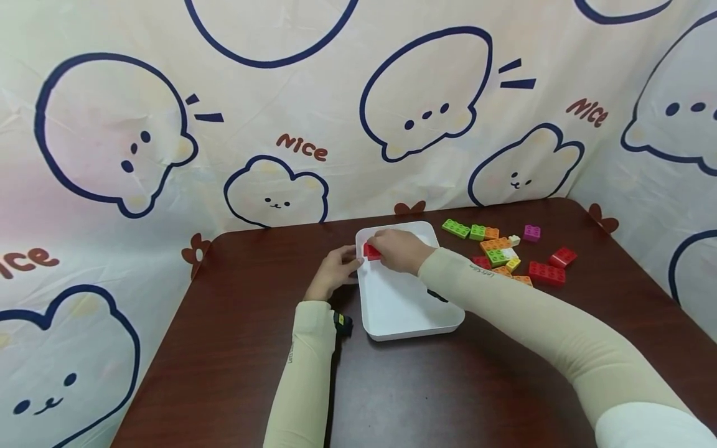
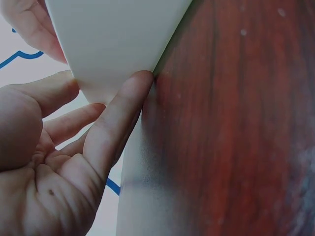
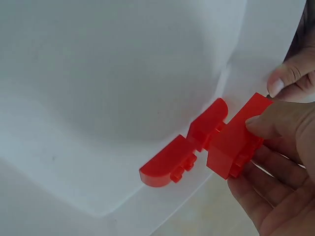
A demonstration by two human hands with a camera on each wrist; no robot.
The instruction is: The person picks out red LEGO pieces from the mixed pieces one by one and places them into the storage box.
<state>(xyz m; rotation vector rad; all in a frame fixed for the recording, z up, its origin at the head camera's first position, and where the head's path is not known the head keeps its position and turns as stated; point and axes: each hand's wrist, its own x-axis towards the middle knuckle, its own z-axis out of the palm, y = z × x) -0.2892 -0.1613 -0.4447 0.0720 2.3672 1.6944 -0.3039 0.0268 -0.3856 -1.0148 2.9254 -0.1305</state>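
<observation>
Fingers point(image 3: 275, 123) of the right hand point(image 1: 399, 250) are closed in a pinch on a red block point(image 3: 236, 142), which is held at the far left corner of a white tray point(image 1: 409, 305). In the right wrist view, the block is seen joined to a second red piece point(image 3: 184, 152) with rounded ends and small studs; both are of glossy, translucent plastic. The fingers of the left hand point(image 1: 334, 272) are shown straight and relaxed, with one fingertip point(image 2: 140, 81) laid against the tray's outer left wall where it meets the table point(image 1: 235, 348). The tray is a shallow, smooth, rounded-corner rectangle; apart from the held red pieces over its corner, no contents can be seen on its bare floor. The table is dark reddish wood grain. A loose group of studded bricks point(image 1: 504, 252), green, orange, yellow, red and magenta, is shown lying to the right of the tray.
</observation>
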